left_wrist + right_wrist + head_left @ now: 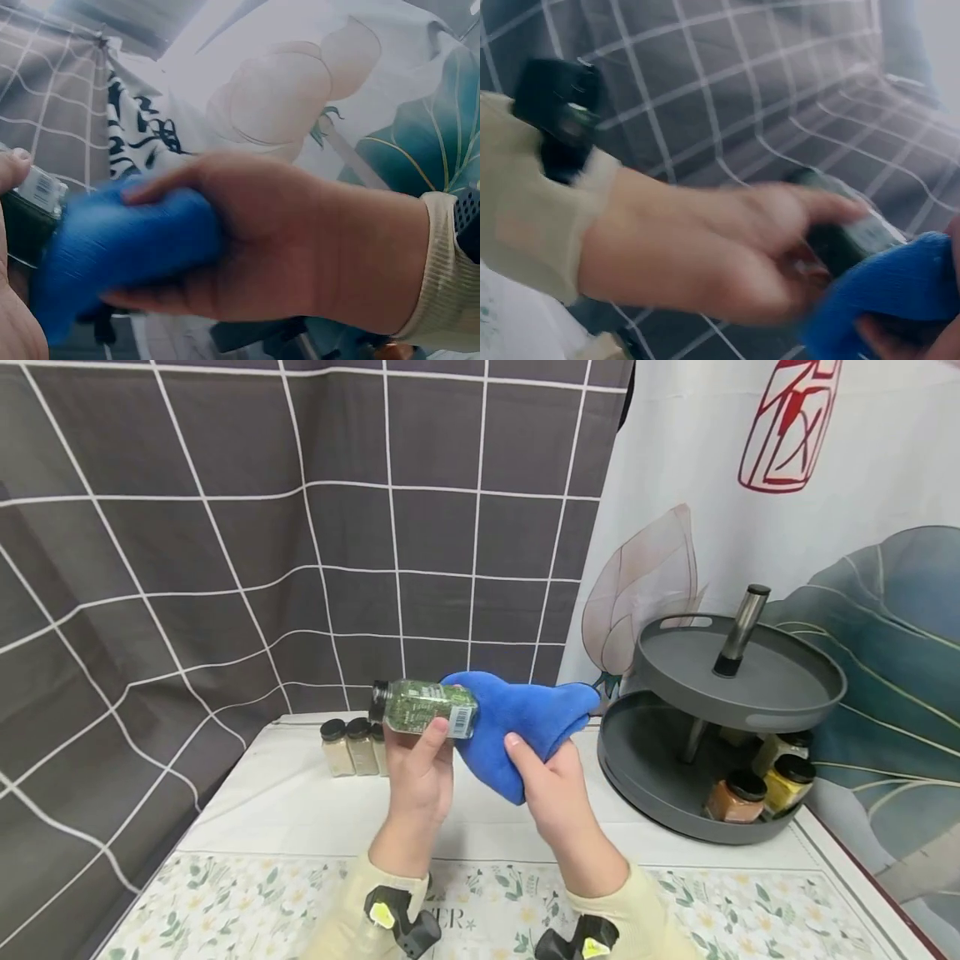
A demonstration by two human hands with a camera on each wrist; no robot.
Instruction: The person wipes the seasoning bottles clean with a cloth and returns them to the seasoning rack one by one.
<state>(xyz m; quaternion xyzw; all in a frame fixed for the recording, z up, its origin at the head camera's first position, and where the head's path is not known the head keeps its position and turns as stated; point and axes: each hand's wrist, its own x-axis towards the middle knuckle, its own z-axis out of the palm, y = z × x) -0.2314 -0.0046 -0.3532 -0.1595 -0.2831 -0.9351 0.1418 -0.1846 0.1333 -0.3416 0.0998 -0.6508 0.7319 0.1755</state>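
Note:
Held sideways above the table, a clear spice jar (423,707) of green dried herbs has its black cap pointing left. My left hand (422,772) grips it, thumb across its side near the barcode label. A blue cloth (517,718) is bunched in my right hand (553,781), pinched under the thumb, and lies against the jar's base end. In the left wrist view the cloth (127,240) is wrapped in the right hand's fingers and blurred. The right wrist view shows the jar (855,232) in the left hand, touching the cloth (892,285).
Several small black-capped jars (362,747) stand at the table's back left. To the right is a two-tier dark grey turntable rack (712,827), with several spice jars (737,797) on its lower tier. A floral mat (247,902) covers the table's front.

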